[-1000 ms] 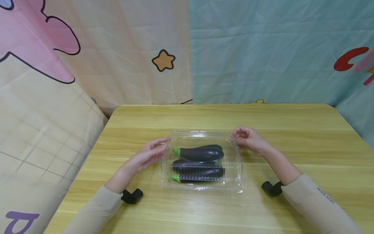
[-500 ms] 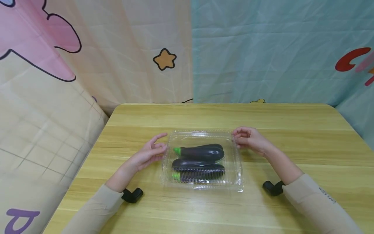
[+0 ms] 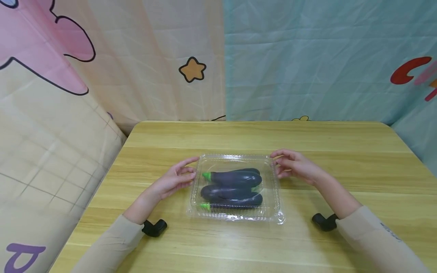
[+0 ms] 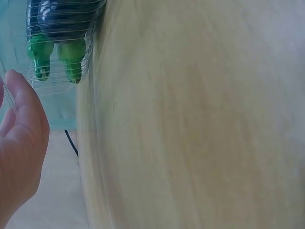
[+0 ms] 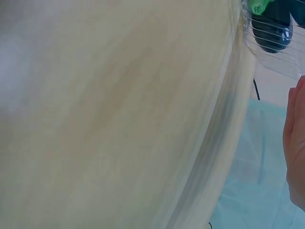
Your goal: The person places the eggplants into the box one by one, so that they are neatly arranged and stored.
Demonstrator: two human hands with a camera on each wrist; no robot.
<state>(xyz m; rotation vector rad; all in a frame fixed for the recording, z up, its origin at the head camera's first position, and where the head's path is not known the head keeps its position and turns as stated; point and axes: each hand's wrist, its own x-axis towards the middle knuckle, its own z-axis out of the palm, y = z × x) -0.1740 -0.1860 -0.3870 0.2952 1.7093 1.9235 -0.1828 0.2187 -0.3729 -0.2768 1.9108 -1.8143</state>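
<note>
A clear plastic clamshell box [image 3: 235, 219] lies on the table in the head view, its see-through lid [image 3: 232, 161] down over several dark purple eggplants [image 3: 235, 179] with green stems. My left hand [image 3: 175, 179] is at the box's far left side, index finger stretched along the rim. In the left wrist view a clear plastic edge passes between that hand's thumb [image 4: 24, 90] and fingers. At the far right corner my right hand [image 3: 296, 167] touches the rim with loose, nearly straight fingers. The right wrist view shows only part of this hand [image 5: 296, 143], beside the ribbed wall.
The wooden table [image 3: 341, 140] extends around the box on every side. Behind it hangs a printed curtain [image 3: 290, 64]. A black wrist mount [image 3: 155, 228] sits by the left sleeve, another black mount [image 3: 324, 222] by the right.
The lid's far edge has lowered slightly, and the ribbed band over the eggplants looks narrower. My right hand's fingers have loosened from their pinch; my left index finger has straightened along the rim.
</note>
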